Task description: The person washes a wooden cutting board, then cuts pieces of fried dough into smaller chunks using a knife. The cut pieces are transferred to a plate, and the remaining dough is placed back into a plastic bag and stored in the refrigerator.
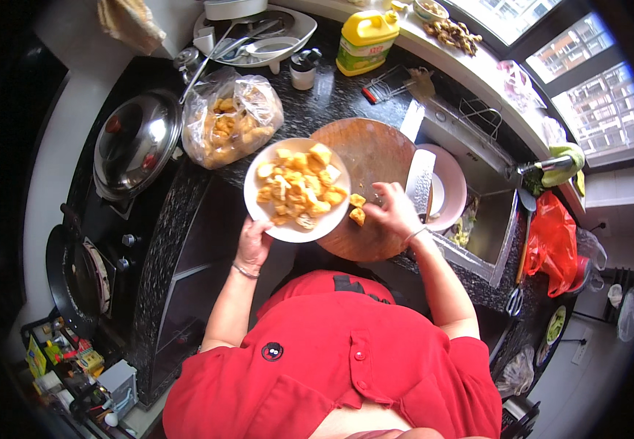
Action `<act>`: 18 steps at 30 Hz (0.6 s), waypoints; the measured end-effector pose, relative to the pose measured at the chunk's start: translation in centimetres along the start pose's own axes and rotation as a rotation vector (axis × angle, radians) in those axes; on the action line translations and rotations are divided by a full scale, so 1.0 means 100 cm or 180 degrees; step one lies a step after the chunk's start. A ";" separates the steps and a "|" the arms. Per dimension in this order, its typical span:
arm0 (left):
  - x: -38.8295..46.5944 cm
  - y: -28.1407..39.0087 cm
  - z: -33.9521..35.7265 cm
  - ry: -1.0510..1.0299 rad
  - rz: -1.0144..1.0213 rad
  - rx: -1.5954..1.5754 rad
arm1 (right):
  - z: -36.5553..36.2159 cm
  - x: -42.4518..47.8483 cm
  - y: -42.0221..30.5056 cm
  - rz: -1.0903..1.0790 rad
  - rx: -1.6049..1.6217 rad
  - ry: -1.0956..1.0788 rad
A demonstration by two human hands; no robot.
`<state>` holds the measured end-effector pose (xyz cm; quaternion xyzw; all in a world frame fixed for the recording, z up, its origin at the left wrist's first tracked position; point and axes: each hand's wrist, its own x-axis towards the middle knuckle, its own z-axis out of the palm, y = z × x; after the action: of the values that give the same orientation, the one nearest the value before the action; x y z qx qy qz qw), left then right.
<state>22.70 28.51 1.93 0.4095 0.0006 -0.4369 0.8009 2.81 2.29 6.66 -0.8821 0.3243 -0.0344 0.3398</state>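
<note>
My left hand (254, 245) grips the near rim of a white plate (255, 211), which is heaped with golden fried tofu pieces (300, 184). The plate overlaps the left side of a round wooden cutting board (360, 148). Over the board, my right hand (396, 210) has its fingers apart beside two loose tofu pieces (357, 208); whether the fingertips touch them I cannot tell. A cleaver (420, 175) lies at the board's right edge, its blade reaching over a pink basin (454, 192).
A clear plastic bag (232, 123) of fried tofu puffs sits behind the plate. Left of it, a lidded steel wok (141, 145) stands on the stove, with a frying pan (70, 274) nearer. At right are the sink (484, 241) and a red bag (551, 247). A yellow oil jug (368, 44) stands at the back.
</note>
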 end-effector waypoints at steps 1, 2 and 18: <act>-0.005 0.010 0.002 0.0042 0.0028 0.0002 | 0.004 -0.010 -0.018 0.0073 -0.0259 -0.0216; -0.008 0.018 0.003 0.0045 0.0121 0.0005 | 0.011 -0.014 -0.029 0.0060 -0.0406 -0.0139; -0.018 0.025 -0.014 0.0341 0.0265 -0.0011 | 0.048 0.025 -0.022 -0.0883 0.0350 0.0613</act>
<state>23.85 31.36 3.28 0.4306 0.0271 -0.3807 0.8179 7.28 4.79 3.93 -0.8911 0.2281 -0.1830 0.3469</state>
